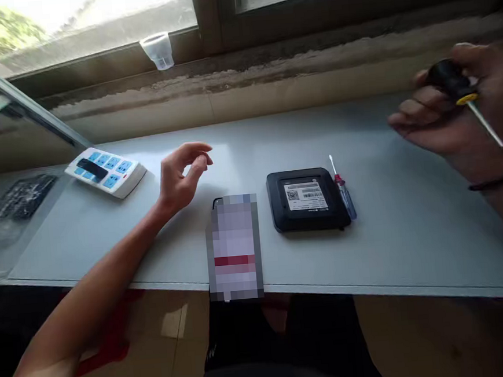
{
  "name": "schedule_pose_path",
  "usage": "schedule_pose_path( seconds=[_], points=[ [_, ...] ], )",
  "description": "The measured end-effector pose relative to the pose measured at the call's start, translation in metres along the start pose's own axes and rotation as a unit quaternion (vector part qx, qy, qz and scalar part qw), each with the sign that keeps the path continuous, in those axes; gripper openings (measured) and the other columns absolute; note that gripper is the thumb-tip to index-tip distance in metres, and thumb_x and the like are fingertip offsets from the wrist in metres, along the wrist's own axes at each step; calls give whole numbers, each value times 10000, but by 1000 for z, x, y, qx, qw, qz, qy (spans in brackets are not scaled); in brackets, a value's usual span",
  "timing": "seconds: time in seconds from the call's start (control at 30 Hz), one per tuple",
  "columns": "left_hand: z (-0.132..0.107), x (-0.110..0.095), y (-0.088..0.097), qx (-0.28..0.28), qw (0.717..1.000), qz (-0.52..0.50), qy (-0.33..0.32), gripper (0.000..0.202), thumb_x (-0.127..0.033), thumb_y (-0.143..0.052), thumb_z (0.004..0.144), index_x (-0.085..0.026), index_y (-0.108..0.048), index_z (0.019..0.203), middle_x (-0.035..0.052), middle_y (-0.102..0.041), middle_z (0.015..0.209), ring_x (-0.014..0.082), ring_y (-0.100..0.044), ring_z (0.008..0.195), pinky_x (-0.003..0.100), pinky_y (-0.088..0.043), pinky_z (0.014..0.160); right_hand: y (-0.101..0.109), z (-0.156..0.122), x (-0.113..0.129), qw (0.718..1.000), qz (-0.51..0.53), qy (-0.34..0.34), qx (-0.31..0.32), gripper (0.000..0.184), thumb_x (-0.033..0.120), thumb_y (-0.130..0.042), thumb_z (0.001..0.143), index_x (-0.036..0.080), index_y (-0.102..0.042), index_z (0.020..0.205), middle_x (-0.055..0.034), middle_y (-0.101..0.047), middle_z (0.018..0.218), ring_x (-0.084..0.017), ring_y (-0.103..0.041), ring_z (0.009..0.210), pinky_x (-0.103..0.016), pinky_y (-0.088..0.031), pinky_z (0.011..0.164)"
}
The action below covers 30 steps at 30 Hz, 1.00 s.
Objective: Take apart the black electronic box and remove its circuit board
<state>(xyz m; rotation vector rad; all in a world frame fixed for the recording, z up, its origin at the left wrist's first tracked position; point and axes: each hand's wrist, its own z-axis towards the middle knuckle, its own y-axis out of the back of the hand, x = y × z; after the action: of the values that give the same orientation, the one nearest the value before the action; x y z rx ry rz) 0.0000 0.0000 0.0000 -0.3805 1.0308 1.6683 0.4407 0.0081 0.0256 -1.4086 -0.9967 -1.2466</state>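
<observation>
Head view: black box (277,201) bears white QR-code label (307,196).

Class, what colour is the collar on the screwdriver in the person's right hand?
The collar is yellow, shown in the head view.

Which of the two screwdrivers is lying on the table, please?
The blue-and-red screwdriver, close beside the black box. The other, the black-and-yellow screwdriver, is held in the right hand.

Strong daylight enters by window (103,17) upper left, blown white there; soft sheen on tabletop (231,149), floor (151,347) below mostly dim, right hand (448,118) blurred, blocky pixelation low centre.
</observation>
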Motion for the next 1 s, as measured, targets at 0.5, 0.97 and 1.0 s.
schedule_pose_path(
  seconds=[0.5, 0.97, 1.0],
  points=[
    [27, -41, -17, 105, 994, 10, -2, 186, -256, -616, 876, -168, -737, 985, 50, -768, 912, 167, -733, 831, 320, -611, 759, 9, 32, -15, 999, -4, -18, 31, 385, 334, -467, 922, 249, -538, 554, 43, -226, 335, -64, -258, 323, -337, -173, 482],
    [32, -16, -36, 104, 993, 52, -13, 189, -250, -592, 906, -176, -747, 985, 55, -783, 934, 173, -733, 857, 335, -594, 809, -13, 5, -4, 994, 13, -69, -89, 435, 332, -482, 967, 217, -558, 554, 23, -318, 451, -58, -285, 414, -340, -266, 507],
    [32, -13, -35, 99, 994, 48, -7, 183, -251, -597, 902, -176, -747, 977, 54, -781, 929, 170, -732, 855, 335, -593, 815, -15, 3, -4, 993, 12, -68, -96, 429, 329, -492, 964, 214, -555, 555, 22, -325, 464, -60, -280, 422, -337, -261, 510]
  ],
)
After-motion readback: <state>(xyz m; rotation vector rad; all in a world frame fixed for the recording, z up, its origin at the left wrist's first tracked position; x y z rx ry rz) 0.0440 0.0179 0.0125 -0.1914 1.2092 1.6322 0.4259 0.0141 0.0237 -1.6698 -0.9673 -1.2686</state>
